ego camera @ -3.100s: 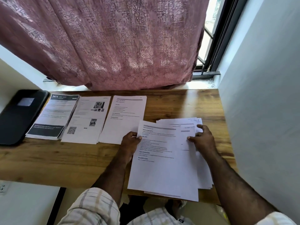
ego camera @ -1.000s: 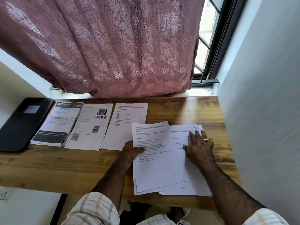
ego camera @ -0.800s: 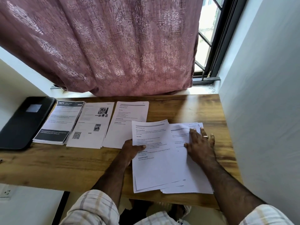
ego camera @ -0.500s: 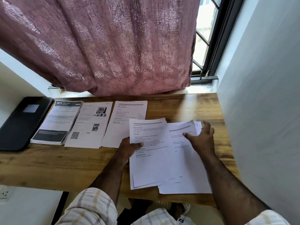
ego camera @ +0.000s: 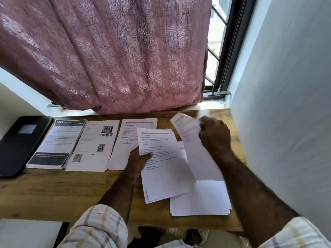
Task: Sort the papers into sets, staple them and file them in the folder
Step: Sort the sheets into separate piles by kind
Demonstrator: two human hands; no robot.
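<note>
My left hand (ego camera: 138, 159) pinches the left edge of a thin set of printed sheets (ego camera: 164, 169) that lies on the wooden table (ego camera: 62, 190). My right hand (ego camera: 215, 136) grips the top corner of a single sheet (ego camera: 195, 154) and holds it lifted and curled above the unsorted white pile (ego camera: 200, 199) at the right. Three sorted stacks lie in a row to the left: a dark-banded leaflet stack (ego camera: 59, 144), a stack with photos and a QR code (ego camera: 93, 145), and a text stack (ego camera: 130, 140). A black folder (ego camera: 21, 140) lies shut at the far left.
A pink curtain (ego camera: 107, 54) hangs over the table's back edge. A white wall (ego camera: 286, 122) runs close along the right side, beside a window frame (ego camera: 231, 47). No stapler is in view.
My right hand has gone from lying flat on the right pile to gripping one sheet's top and lifting it. My left hand has kept its hold on the set.
</note>
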